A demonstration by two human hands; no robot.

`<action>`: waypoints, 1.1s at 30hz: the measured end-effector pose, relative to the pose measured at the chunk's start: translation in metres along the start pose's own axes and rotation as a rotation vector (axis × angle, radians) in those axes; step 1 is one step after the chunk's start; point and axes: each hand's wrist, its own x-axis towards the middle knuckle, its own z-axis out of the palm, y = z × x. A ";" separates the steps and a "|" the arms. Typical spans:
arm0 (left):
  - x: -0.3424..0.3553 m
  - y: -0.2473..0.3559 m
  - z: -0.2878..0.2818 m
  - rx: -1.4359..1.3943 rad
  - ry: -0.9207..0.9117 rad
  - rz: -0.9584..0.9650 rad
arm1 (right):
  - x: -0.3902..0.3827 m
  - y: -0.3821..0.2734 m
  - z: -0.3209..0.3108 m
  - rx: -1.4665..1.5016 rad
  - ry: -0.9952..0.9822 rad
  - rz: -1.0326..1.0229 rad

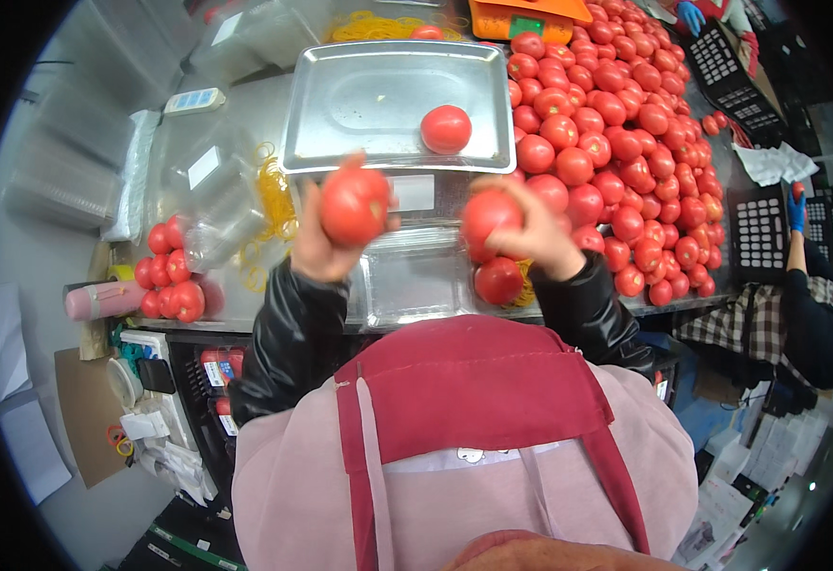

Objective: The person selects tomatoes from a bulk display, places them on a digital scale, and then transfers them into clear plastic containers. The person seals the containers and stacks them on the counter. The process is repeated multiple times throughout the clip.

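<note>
My left hand (324,249) is wrapped round a red tomato (354,207) just below the front edge of a steel tray (350,109), on which a single tomato (446,129) sits. My right hand (542,236) grips another tomato (485,221), slightly blurred, with a further tomato (498,282) just beneath it. Between my hands lies a clear plastic container (412,280). A big heap of tomatoes (653,167) covers the right part of the metal table (236,309), reaching close to my right hand.
An orange scale (495,21), yellow rubber bands (276,190), clear containers (212,205), several tomatoes (185,301) and a pink bottle (102,301) surround the workspace. Black crates (757,233) stand right. A co-worker's blue-gloved hand (796,211) holds something red there; another blue glove (690,17) shows at top right.
</note>
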 end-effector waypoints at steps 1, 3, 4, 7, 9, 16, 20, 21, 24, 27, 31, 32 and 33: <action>-0.014 -0.012 -0.003 0.413 -0.043 0.067 | -0.008 0.004 0.010 -0.249 -0.085 -0.042; -0.040 -0.034 -0.010 1.230 -0.144 0.209 | -0.013 0.019 0.037 -0.579 -0.219 -0.269; -0.048 -0.045 -0.016 1.637 -0.199 0.286 | -0.011 0.018 0.047 -0.649 -0.284 -0.206; -0.057 -0.076 -0.039 2.152 -0.262 0.340 | 0.002 0.053 0.053 -0.814 -0.154 -0.423; -0.052 -0.080 -0.042 2.384 -0.296 0.382 | 0.023 0.033 0.046 -0.683 0.112 -0.525; -0.041 -0.086 -0.032 2.264 -0.253 0.302 | 0.147 0.015 -0.013 -0.824 0.296 -0.191; -0.040 -0.089 -0.046 2.248 -0.115 0.386 | 0.144 -0.001 -0.010 -0.496 0.387 -0.196; -0.042 -0.089 -0.045 2.219 -0.083 0.406 | 0.127 -0.014 -0.002 -0.441 0.418 -0.280; -0.038 -0.092 -0.045 2.225 -0.089 0.439 | 0.049 -0.036 0.032 -0.298 0.297 -0.442; -0.036 -0.087 -0.050 2.074 -0.069 0.437 | 0.005 0.012 0.076 -0.475 -0.039 -0.577; -0.041 -0.071 -0.067 1.677 0.001 0.403 | -0.020 0.044 0.095 -0.890 -0.170 -0.539; -0.044 -0.066 -0.072 1.557 0.040 0.388 | -0.023 0.046 0.092 -0.851 -0.070 -0.520; -0.053 -0.065 -0.074 1.555 0.109 0.427 | -0.029 0.048 0.086 -0.809 0.030 -0.498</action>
